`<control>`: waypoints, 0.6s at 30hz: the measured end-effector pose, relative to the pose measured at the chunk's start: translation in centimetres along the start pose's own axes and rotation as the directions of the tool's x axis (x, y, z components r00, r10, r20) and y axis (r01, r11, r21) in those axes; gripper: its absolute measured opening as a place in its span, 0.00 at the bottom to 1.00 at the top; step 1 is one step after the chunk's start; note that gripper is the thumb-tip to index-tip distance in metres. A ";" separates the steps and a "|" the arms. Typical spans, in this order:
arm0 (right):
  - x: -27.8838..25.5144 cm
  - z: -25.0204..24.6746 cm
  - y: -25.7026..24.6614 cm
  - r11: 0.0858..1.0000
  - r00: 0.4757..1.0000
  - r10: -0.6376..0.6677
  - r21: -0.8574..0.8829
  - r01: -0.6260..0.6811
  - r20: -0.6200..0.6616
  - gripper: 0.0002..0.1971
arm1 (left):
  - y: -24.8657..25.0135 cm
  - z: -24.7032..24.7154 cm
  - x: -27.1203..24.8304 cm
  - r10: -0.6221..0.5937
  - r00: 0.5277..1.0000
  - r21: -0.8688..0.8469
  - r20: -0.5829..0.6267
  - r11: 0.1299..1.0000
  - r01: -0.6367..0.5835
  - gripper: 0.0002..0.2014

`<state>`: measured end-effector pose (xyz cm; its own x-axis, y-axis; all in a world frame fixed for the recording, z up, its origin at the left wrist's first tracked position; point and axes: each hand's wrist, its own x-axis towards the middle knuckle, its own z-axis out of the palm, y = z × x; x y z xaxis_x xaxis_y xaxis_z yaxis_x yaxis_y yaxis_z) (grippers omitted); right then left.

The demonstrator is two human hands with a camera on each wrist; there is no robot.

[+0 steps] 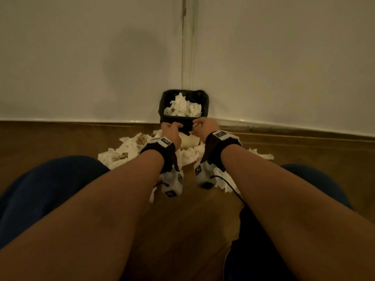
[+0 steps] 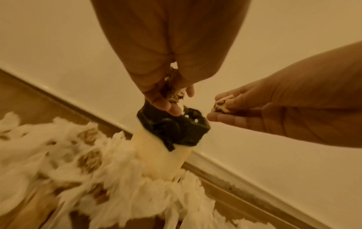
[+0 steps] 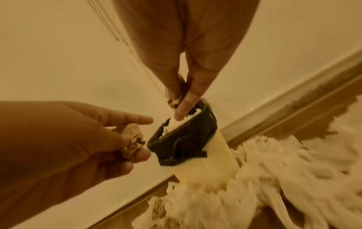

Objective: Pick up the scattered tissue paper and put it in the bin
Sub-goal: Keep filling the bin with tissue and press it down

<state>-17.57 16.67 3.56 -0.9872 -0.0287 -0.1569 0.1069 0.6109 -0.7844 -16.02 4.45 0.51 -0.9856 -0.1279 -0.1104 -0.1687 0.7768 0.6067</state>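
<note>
Knees (image 1: 50,189), hands (image 1: 185,128) – seemingly wads – bin (image 1: 183,120)

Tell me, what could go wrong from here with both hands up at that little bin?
The bin already looks heaped with tissue, so the crumpled wads held by the left hand and right hand may roll back out. The bin is narrow and tall, and both hands crowd its rim, so a nudge might tip it. Plenty of tissue still lies on the floor; it may not all fit.

bin (image 1: 183,122): black-lined, upright, half-full | tissue paper (image 1: 129,148): crumpled, scattered on floor
</note>
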 end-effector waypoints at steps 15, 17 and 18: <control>3.2 -7.1 -1.1 0.972 0.945 -0.154 0.130 0.198 -0.289 0.12 | 6.1 -6.6 3.7 0.473 0.876 0.125 -0.093 0.878 -0.461 0.11; 4.1 -6.6 -1.1 0.973 0.947 -0.181 0.089 0.211 -0.265 0.09 | 5.6 -6.0 4.8 0.463 0.886 0.200 -0.027 0.871 -0.449 0.13; 4.5 -6.2 -1.2 0.974 0.945 -0.202 0.051 0.222 -0.256 0.08 | 5.3 -5.7 5.3 0.451 0.893 0.240 0.001 0.866 -0.438 0.14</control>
<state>-22.89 20.77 7.52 -0.9850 0.0522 0.1644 -0.1093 0.5484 -0.8290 -22.17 4.37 7.68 -0.9558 0.2370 0.1741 0.2876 0.8770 0.3850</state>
